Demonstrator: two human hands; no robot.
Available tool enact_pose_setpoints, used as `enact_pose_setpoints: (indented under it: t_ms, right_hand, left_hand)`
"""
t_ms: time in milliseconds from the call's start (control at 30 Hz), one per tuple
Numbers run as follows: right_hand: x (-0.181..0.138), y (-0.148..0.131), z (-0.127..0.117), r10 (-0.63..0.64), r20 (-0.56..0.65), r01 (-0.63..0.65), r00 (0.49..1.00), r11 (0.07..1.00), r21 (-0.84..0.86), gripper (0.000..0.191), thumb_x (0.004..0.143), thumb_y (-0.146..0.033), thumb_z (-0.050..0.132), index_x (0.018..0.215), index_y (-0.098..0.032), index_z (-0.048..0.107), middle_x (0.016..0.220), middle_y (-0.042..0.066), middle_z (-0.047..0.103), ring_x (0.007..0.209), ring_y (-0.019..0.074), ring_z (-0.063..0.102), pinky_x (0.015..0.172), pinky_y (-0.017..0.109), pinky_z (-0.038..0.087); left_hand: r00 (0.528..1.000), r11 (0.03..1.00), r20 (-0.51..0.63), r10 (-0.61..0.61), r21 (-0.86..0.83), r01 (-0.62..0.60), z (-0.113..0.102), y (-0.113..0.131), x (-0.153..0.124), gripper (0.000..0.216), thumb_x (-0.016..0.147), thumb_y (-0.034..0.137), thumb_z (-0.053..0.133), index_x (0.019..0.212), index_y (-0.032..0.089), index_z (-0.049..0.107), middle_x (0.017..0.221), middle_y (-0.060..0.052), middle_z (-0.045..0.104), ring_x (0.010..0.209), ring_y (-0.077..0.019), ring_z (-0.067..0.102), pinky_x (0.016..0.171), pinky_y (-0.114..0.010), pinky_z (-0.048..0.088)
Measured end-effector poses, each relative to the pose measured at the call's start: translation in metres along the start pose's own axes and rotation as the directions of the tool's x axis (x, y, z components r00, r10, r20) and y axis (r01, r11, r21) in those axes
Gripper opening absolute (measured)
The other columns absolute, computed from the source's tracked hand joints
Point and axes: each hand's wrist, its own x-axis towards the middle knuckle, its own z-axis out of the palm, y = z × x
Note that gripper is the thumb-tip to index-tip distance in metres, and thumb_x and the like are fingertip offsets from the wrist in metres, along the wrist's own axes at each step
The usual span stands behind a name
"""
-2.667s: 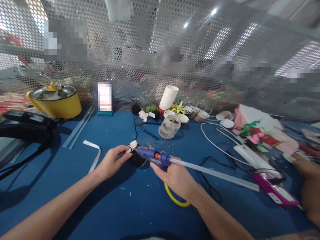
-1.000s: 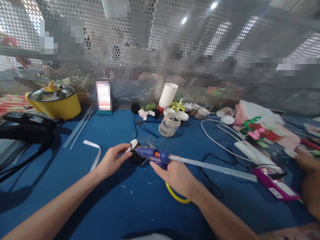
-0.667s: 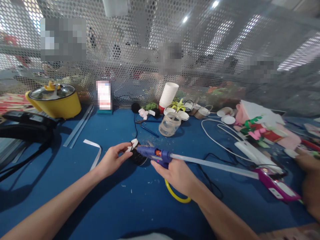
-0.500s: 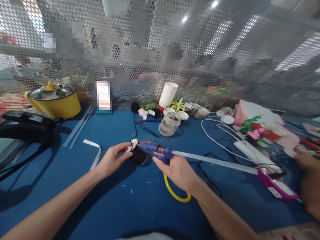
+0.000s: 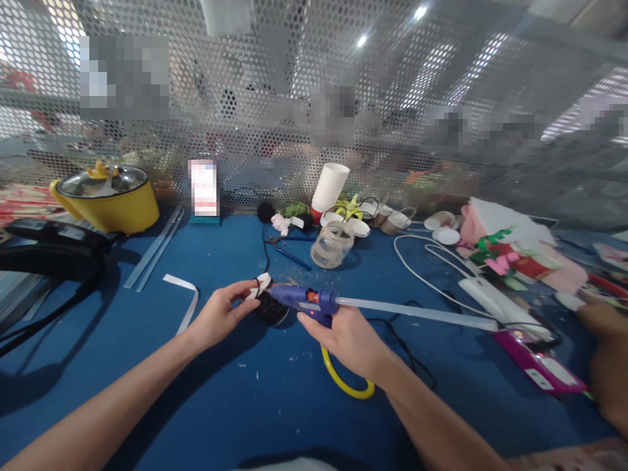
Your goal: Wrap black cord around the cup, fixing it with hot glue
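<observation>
The right hand (image 5: 350,337) has its grip closed around the blue glue gun (image 5: 299,297), over the table (image 5: 275,405). The gun's long axis runs nearly level across the view: its front points to the left, and the clear glue stick (image 5: 417,309) comes out behind, to the right and slightly downward. The left hand (image 5: 223,314) is pinching a white piece (image 5: 263,280) next to a black cylinder (image 5: 272,311). Whether the gun touches this piece, I cannot tell.
</observation>
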Motion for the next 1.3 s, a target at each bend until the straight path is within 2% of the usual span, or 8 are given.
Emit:
enact_pose_setpoints:
  t_ms: [167,500,733,900,1167,1300]
  right_hand:
    - [-0.0002,-0.0010,0.0011,0.030,-0.022,-0.030,0.999,1.000,0.003,0.021,0.076,-0.030,0.046,0.076,-0.015,0.059,0.062,0.004,0.062,0.057,0.0174,0.058,0.059,0.027,0.047]
    - [0.0009,-0.0043,0.0006,-0.001,-0.035,0.000,0.999,1.000,-0.015,0.020,0.076,-0.031,0.043,0.072,-0.016,0.057,0.056,0.002,0.058,0.053,0.0176,0.056,0.051,0.027,0.044]
    - [0.0001,-0.0038,0.0004,0.016,-0.015,-0.015,1.000,0.999,0.044,0.020,0.075,-0.030,0.045,0.071,-0.016,0.058,0.057,0.002,0.058,0.057,0.0181,0.057,0.051,0.026,0.044]
    - [0.0046,0.0023,-0.0012,0.057,-0.026,-0.055,0.998,0.994,0.091,0.019,0.076,-0.030,0.045,0.075,-0.015,0.057,0.052,0.000,0.056,0.048,0.0150,0.054,0.048,0.024,0.043]
    - [0.0031,0.0009,-0.0032,0.108,0.031,-0.112,0.994,0.984,0.141,0.018,0.078,-0.030,0.045,0.070,-0.016,0.053,0.043,-0.004,0.047,0.038,0.0122,0.049,0.043,0.022,0.041]
    - [0.0031,0.0008,-0.0033,0.088,0.025,-0.091,0.996,0.986,0.139,0.017,0.077,-0.030,0.046,0.074,-0.016,0.055,0.044,-0.004,0.049,0.039,0.0128,0.050,0.044,0.023,0.042]
  left_hand:
    - [1.000,1.000,0.008,0.009,0.007,-0.009,-0.0004,0.0017,-0.0005,0.038,0.072,0.034,0.050,0.100,0.011,0.058,0.076,-0.004,0.063,0.070,-0.0164,0.055,0.070,-0.029,0.044]
    - [1.000,1.000,-0.006,0.006,-0.009,-0.006,0.0000,-0.0007,-0.0009,0.036,0.071,0.034,0.051,0.100,0.013,0.059,0.074,-0.003,0.063,0.068,-0.0162,0.055,0.068,-0.028,0.045]
    - [1.000,1.000,-0.003,0.008,-0.023,-0.008,-0.0010,0.0024,-0.0012,0.038,0.072,0.033,0.052,0.100,0.010,0.059,0.075,-0.005,0.063,0.068,-0.0165,0.055,0.069,-0.029,0.044]
    - [1.000,1.000,0.030,-0.002,-0.024,0.002,-0.0013,0.0020,-0.0008,0.041,0.073,0.035,0.051,0.104,0.008,0.057,0.078,-0.006,0.063,0.071,-0.0168,0.056,0.071,-0.029,0.044]
    - [1.000,1.000,0.024,0.013,-0.007,-0.013,-0.0017,0.0042,-0.0007,0.039,0.072,0.035,0.051,0.102,0.010,0.058,0.082,-0.007,0.065,0.074,-0.0178,0.057,0.072,-0.029,0.045]
    - [0.999,1.000,0.031,0.017,0.002,-0.017,-0.0019,0.0053,-0.0006,0.040,0.073,0.035,0.050,0.102,0.008,0.057,0.080,-0.007,0.065,0.072,-0.0176,0.057,0.071,-0.029,0.045]
